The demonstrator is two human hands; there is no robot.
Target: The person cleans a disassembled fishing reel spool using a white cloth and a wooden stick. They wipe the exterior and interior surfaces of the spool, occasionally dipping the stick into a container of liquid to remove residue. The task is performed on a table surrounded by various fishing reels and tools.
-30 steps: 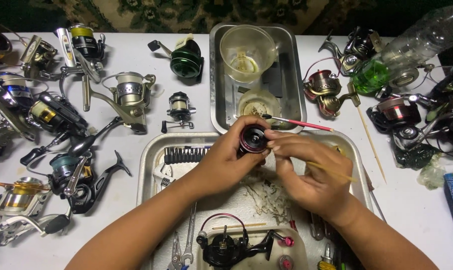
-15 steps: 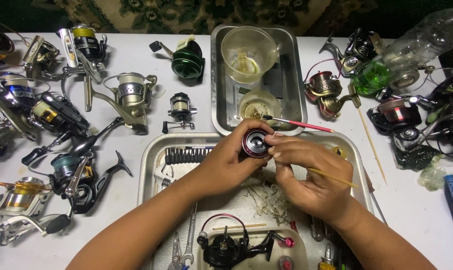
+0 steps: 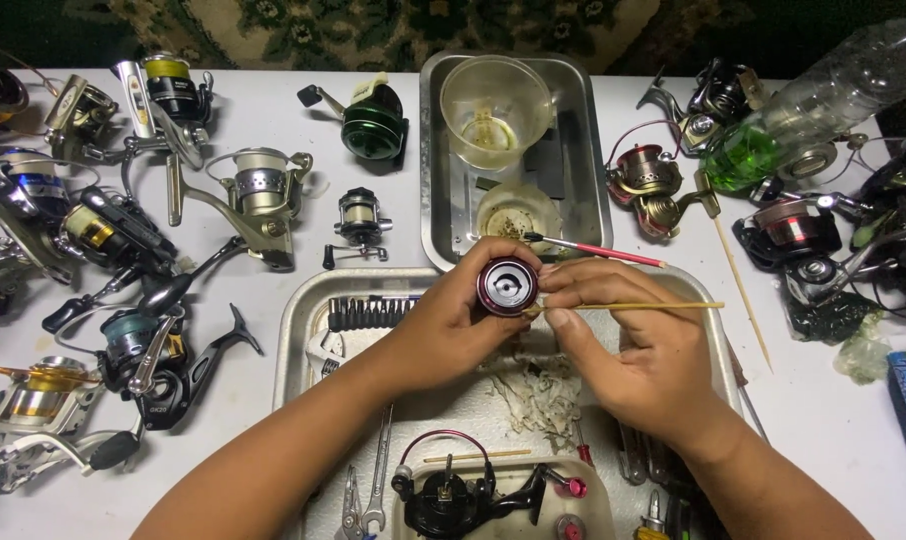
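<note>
White worktable [image 3: 303, 150] crowded with fishing reels, patterned rug beyond. Big rectangular steel tray [image 3: 298, 320] up front. Left hand [image 3: 453, 320] curled around a small round maroon metal spool [image 3: 507, 285], held above the tray. Right hand [image 3: 633, 345] pinching a thin wooden stick [image 3: 653, 305], tip touching the spool's edge.

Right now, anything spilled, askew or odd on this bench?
One thing: a heap of pale shredded scraps lies loose in the metal tray, under the hands. A clear bottle of green liquid lies on its side at the top right; no leak shows. The left hand holds the red spool, the right hand a thin stick.
</note>
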